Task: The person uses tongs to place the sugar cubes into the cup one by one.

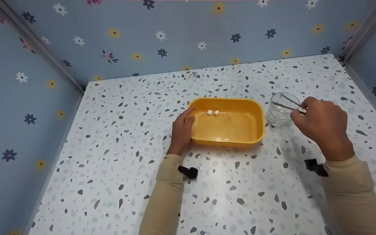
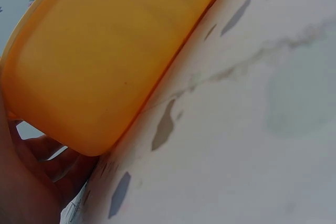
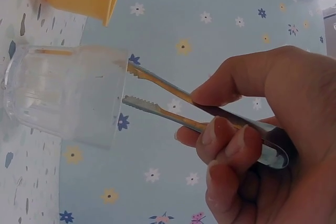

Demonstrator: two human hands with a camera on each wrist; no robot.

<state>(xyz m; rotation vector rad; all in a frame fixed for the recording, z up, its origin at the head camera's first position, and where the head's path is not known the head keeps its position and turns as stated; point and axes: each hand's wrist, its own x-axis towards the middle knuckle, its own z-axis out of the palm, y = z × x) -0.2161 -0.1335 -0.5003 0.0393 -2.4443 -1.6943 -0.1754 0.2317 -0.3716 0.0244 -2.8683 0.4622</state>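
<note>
Clearly, both hands are busy around the bin (image 1: 227,130). At its left end, the left hand (image 1: 182,130) holds the wall, thumb by the rim and fingers bent against the outside. To the right of the bin, the right hand (image 1: 321,120) pinches tweezers (image 3: 231,116) between thumb and fingers; their two arms stand spread, serrated tips at the mouth of a clear glass (image 1: 277,116). That glass is upright, just beside the bin's right end. Two white cubes (image 1: 210,112) sit close together inside the bin, near its far side and left of its middle.

Under the bin runs a white table (image 1: 126,130) speckled with grey chips. Beyond the bin rises a blue wall (image 1: 201,29) with white, yellow and dark blue flowers; similarly patterned panels flank the table, left and right of the bin.
</note>
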